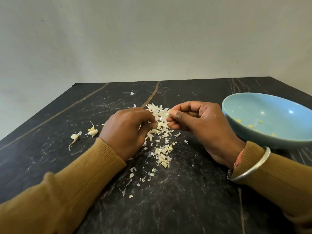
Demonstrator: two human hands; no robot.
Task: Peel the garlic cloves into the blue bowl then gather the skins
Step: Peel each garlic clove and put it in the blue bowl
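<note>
Desk [185, 208]: dark veined stone carrying all the items.

Blue bowl [273, 105]: stands at 3 o'clock from the hands, just beside the right wrist. A few yellowish peeled pieces [238, 120] lie inside.

Right hand [199, 122]: raised over the desk, fingers [175, 114] clenched, thumb and forefinger pinching a pale clove [170, 110] at their tips.

Left hand [128, 130]: fingers curled, tips down in the skins. Whether they grasp anything cannot be told.

Skins [162, 154]: loose pile between the two hands, trailing toward 6 o'clock. One stray flake lies at 12 o'clock.

Unpeeled cloves [92, 131]: three or so, at 9 o'clock from the left hand, well apart from the bowl.

Held clove: its tip points toward 9 o'clock, at the left fingertips. Too much is covered to confirm its long axis.

Assessment: peeling is in hand, gathering is not begun. The bowl lies at 3 o'clock from the pinched clove, so the right hand is nearer for the drop. The left hand is nearer the remaining cloves.
</note>
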